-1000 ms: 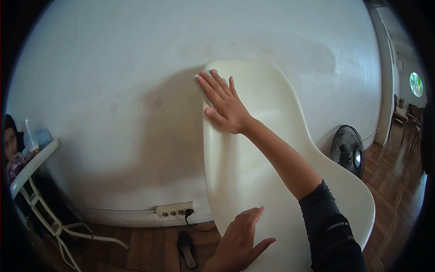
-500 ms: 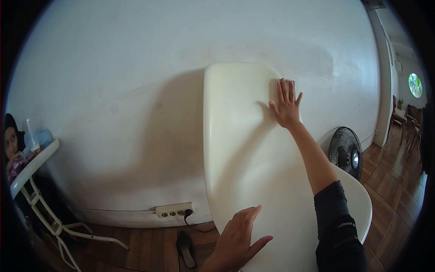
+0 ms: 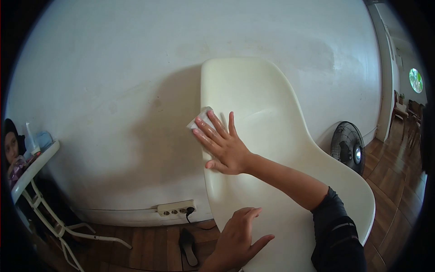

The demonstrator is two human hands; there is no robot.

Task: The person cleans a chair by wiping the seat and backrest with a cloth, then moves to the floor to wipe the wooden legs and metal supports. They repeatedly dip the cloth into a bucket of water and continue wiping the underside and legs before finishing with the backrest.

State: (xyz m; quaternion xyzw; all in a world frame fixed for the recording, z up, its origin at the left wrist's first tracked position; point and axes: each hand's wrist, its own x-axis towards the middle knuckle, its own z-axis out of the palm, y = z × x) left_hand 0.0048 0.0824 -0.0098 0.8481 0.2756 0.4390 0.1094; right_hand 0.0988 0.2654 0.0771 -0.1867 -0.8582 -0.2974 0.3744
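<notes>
A cream-white moulded chair (image 3: 281,131) stands against the wall. My right hand (image 3: 224,147) presses a pale damp cloth or wipe (image 3: 200,119) flat on the left edge of its backrest, fingers spread over it; the wipe sticks out past the edge. Lower down, my left hand (image 3: 238,240) hovers over or rests by the seat's left side, thumb and fingers apart, with nothing in it. Whether it touches the chair is hard to tell.
A power strip (image 3: 176,209) with a black plug lies at the wall's foot, a dark shoe (image 3: 188,247) below it. To the right is a black fan (image 3: 347,147). At far left, a person (image 3: 12,145) sits by a white table (image 3: 38,163) holding a cup (image 3: 31,139).
My right hand has moved left and down with the wipe, from the backrest's upper right edge to its left edge. My left hand has hardly moved.
</notes>
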